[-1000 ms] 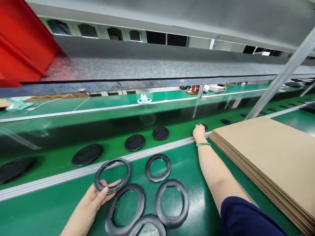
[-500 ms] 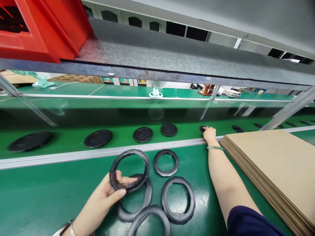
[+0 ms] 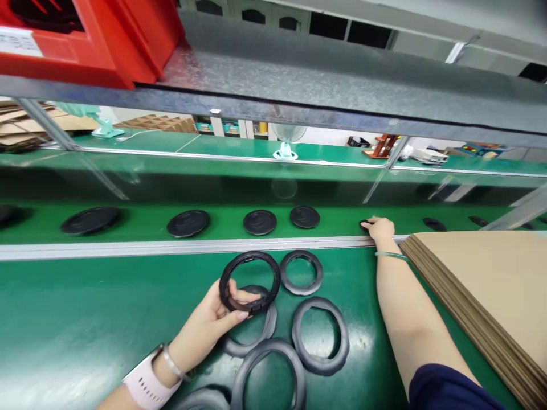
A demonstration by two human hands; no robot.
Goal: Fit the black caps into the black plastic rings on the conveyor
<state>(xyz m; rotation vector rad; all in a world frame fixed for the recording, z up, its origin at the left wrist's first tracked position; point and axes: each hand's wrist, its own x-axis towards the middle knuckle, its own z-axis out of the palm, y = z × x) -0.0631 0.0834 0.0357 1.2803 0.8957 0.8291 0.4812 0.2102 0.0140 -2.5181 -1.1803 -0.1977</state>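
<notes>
My left hand (image 3: 213, 322) grips a black rubber ring (image 3: 249, 281), tilted up off the green bench, thumb over its lower rim. Several more black rings (image 3: 320, 335) lie flat on the bench around it, one small ring (image 3: 301, 272) farther back. My right hand (image 3: 380, 230) reaches across the metal rail (image 3: 171, 246) and closes its fingers on a black disc (image 3: 364, 225) on the belt. A row of black discs (image 3: 260, 221) lies along that green belt (image 3: 137, 228).
A thick stack of brown cardboard sheets (image 3: 487, 285) lies at the right, beside my right forearm. A grey shelf (image 3: 299, 85) overhangs the belt, with a red bin (image 3: 85, 40) on it at the upper left. A small fan (image 3: 285, 149) stands beyond the belt.
The view has swung left. My left hand has lifted the ring off the bench and tilted it upright. My right hand stays on the same disc at the belt's edge.
</notes>
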